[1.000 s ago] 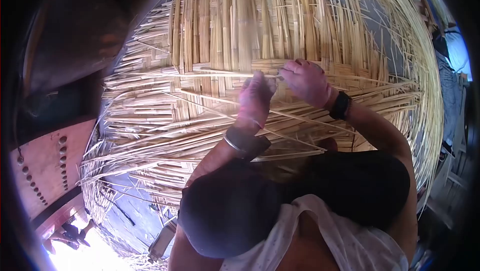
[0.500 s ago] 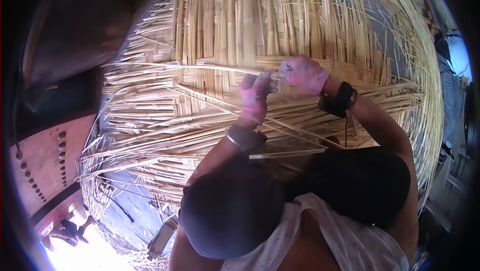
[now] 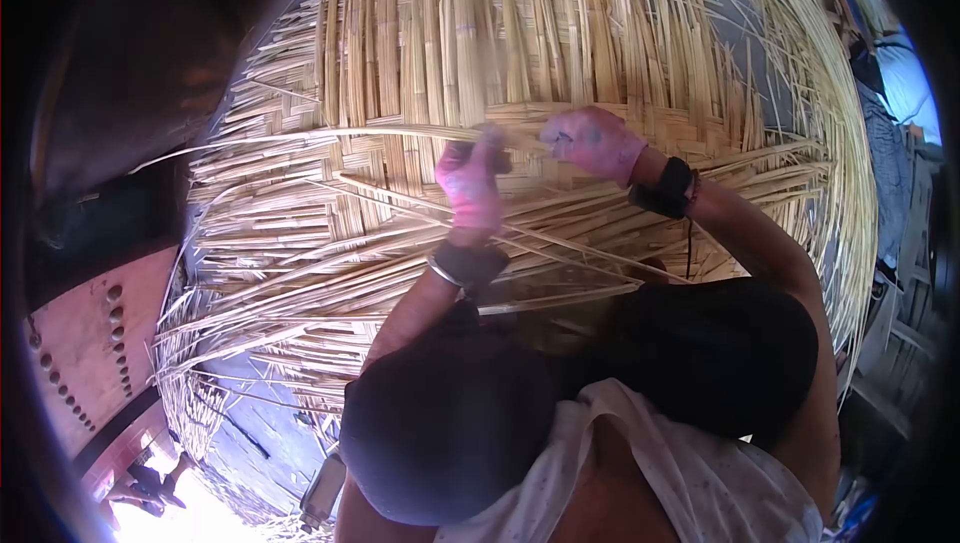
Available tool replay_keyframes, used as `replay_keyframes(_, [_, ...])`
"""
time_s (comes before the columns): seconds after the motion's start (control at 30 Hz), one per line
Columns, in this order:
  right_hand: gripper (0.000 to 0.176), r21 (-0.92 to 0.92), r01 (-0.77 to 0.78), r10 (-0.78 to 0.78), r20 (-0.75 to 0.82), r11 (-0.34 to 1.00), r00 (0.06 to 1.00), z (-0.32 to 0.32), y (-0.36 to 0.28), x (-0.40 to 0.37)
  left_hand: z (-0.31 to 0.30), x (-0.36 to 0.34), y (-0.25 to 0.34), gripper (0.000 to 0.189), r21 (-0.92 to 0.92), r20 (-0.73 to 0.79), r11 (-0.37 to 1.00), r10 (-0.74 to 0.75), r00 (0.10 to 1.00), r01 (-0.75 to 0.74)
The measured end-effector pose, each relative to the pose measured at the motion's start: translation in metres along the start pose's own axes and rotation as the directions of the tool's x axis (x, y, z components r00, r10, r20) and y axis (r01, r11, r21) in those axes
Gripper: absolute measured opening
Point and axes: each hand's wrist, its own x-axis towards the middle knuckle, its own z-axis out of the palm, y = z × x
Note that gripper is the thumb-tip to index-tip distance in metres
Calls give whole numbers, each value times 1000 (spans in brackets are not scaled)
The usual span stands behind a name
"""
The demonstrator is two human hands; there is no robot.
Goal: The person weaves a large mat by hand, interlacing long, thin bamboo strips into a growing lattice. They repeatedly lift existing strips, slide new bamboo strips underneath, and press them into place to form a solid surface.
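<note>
A long split-cane strip (image 3: 370,130) runs sideways across the half-woven cane mat (image 3: 395,158), its thin left end curving out past the mat's edge. My left hand (image 3: 470,188), pink over the palm and wrist, is closed around this strip, thumb up and slightly blurred. To its right, my right hand (image 3: 597,146) has its fingers pinched together at the strip's right part, just above the weave. A gap separates the two hands. Lengthwise cane strips (image 3: 460,33) fan away from me beyond them.
Loose cane strips (image 3: 400,263) lie crosswise in front of my knees (image 3: 450,423). A long bundle of thin cane (image 3: 850,143) curves along the right side. A studded reddish panel (image 3: 90,343) stands at left. Another person's legs (image 3: 895,183) show at far right.
My left hand has slid left along the strip, away from my right hand, which stays pinched. The strip's left end now reaches farther out. The view has shifted slightly.
</note>
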Motion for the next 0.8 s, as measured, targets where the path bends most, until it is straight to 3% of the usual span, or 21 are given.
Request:
replay_keyframes(0.03, [15, 16, 67, -67, -8, 998, 998, -1, -3, -3, -5, 5, 3, 12, -53, 3, 998, -19, 1000, 19])
replay_keyframes(0.13, [16, -6, 29, -29, -44, 1000, 999, 9, -10, -11, -10, 10, 0, 13, -37, -129, 987, -160, 979, 157])
replay_keyframes(0.23, [17, -203, 41, -47, -25, 978, 999, 15, -1, -15, -11, 9, -6, 18, -62, -134, 982, -186, 973, 179])
replay_keyframes(0.33, [18, -237, 124, -153, -106, 963, 983, 26, 4, -21, -17, 8, -10, 16, -69, -107, 965, -260, 960, 254])
replay_keyframes(0.43, [18, 44, -5, 9, -95, 999, 995, 24, -5, -19, -26, 13, -11, 16, -90, -80, 957, -282, 956, 275])
replay_keyframes(0.53, [16, -71, -45, 44, -15, 996, 999, 18, -5, -16, -19, 9, -7, 16, -46, -122, 963, -269, 955, 265])
replay_keyframes(0.63, [17, -250, 47, -58, -35, 967, 998, 15, 4, -23, -19, 10, -8, 17, -85, -126, 960, -275, 953, 266])
replay_keyframes(0.73, [29, -416, 150, -157, 19, 897, 987, 20, 4, -24, -24, 13, -14, 15, -126, -148, 955, -286, 947, 269])
replay_keyframes(0.8, [25, -380, 190, -192, 32, 905, 981, 23, 4, -12, -42, 19, -15, 15, -195, -246, 945, -308, 919, 264])
